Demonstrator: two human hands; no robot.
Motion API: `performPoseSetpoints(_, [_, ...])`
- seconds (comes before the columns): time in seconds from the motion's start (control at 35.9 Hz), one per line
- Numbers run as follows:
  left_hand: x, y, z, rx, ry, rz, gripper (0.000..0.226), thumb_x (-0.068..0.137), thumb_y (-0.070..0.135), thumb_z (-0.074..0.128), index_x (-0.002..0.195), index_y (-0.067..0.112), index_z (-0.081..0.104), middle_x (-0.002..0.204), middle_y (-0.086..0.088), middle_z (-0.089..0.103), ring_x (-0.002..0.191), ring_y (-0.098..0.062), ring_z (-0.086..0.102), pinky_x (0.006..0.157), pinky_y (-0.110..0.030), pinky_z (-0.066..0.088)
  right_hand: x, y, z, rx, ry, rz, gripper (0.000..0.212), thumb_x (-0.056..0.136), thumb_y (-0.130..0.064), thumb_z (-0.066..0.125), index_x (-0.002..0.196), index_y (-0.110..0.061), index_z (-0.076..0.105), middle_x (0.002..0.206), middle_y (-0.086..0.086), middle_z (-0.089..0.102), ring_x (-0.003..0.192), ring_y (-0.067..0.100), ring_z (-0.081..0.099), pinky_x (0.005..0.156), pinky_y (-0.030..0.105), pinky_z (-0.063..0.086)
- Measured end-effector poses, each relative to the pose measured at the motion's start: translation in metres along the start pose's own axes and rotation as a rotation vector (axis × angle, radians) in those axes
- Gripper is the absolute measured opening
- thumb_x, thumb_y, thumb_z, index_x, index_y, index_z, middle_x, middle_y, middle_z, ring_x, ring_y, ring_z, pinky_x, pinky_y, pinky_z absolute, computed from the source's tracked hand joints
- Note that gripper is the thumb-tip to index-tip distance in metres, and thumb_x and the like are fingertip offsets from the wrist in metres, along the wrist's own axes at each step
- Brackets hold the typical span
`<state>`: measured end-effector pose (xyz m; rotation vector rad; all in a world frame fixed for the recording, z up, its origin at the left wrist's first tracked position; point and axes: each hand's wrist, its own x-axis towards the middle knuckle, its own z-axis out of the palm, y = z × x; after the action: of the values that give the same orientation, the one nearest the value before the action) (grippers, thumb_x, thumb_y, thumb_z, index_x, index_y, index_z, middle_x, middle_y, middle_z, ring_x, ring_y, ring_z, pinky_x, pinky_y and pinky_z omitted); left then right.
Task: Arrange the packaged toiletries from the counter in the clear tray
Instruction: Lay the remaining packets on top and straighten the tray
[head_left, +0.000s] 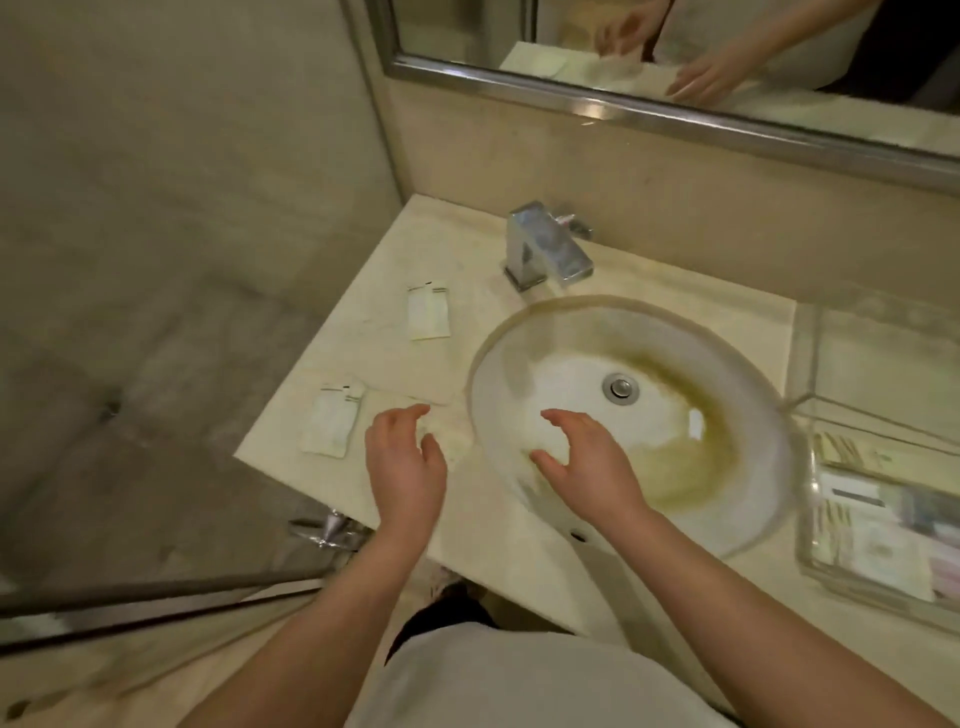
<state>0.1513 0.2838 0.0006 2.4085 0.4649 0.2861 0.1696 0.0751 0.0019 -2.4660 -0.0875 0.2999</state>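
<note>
You have a polished, pale stone-look counter (395, 358) in front of you, smooth and faintly veined. The sink (545, 374) looks like glossy white ceramic, stained yellow-brown on one side, with a shiny metal drain (620, 387). The faucet (545, 249) is mirror-bright chrome. Two packets (428, 312) (332, 421) look like matt white paper or film. The tray (810, 519) is clear, glossy plastic. The mirror frame (675, 124) is brushed metal.
</note>
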Motion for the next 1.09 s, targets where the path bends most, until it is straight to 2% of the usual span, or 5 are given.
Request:
performPoseSetpoints(0.22, [0.091, -0.096, -0.052, 0.252, -0.141, -0.419, 0.081, 0.078, 0.035, 0.076, 0.144, 0.008, 0.037, 0.136, -0.020, 0.047, 0.123, -0.039, 0.041, 0.101, -0.048, 0.036, 0.048, -0.095, 0.077, -0.238, -0.207, -0.033, 0.084, 0.066, -0.060, 0.074, 0.137, -0.026, 0.044, 0.129, 0.000, 0.051, 0.116, 0.022, 0.049, 0.094, 0.034, 0.045])
performPoseSetpoints(0.39, [0.107, -0.115, -0.047, 0.094, -0.267, -0.343, 0.049, 0.080, 0.026, 0.074, 0.122, 0.008, 0.057, 0.112, -0.011, 0.065, 0.109, -0.033, 0.057, 0.091, -0.037, 0.046, 0.060, -0.101, 0.088, -0.421, -0.236, -0.050, 0.087, 0.060, -0.053, 0.079, 0.134, -0.025, 0.043, 0.123, 0.002, 0.050, 0.111, 0.024, 0.046, 0.091, 0.036, 0.044])
performPoseSetpoints(0.64, [0.114, -0.078, -0.059, -0.403, -0.231, -0.158, 0.040, 0.078, -0.021, 0.054, 0.079, 0.013, 0.075, 0.134, 0.002, 0.045, 0.121, -0.011, 0.043, 0.089, -0.007, 0.041, 0.060, -0.088, 0.084, -0.057, -0.277, 0.076, 0.023, 0.072, -0.022, 0.065, 0.095, -0.022, 0.061, 0.086, -0.005, 0.061, 0.092, 0.021, 0.051, 0.075, 0.032, 0.044])
performPoseSetpoints(0.81, [0.115, -0.034, -0.060, -0.723, -0.514, -0.236, 0.045, 0.083, -0.022, 0.044, 0.072, 0.009, 0.075, 0.077, 0.009, 0.075, 0.082, -0.011, 0.069, 0.065, -0.012, 0.052, 0.035, -0.071, 0.044, 0.459, 0.045, 0.067, 0.035, 0.065, -0.009, 0.080, 0.068, -0.042, 0.068, 0.115, -0.009, 0.057, 0.114, 0.010, 0.054, 0.092, 0.019, 0.041])
performPoseSetpoints(1.09, [0.084, 0.036, -0.020, -0.860, -0.848, -0.203, 0.032, 0.072, 0.004, 0.049, 0.077, 0.015, 0.079, 0.086, -0.003, 0.074, 0.083, -0.017, 0.065, 0.074, -0.029, 0.050, -0.022, -0.038, -0.029, 0.655, 0.453, 0.158, 0.060, 0.068, 0.019, 0.073, 0.069, -0.040, 0.076, 0.104, 0.004, 0.067, 0.100, 0.001, 0.065, 0.087, 0.015, 0.047])
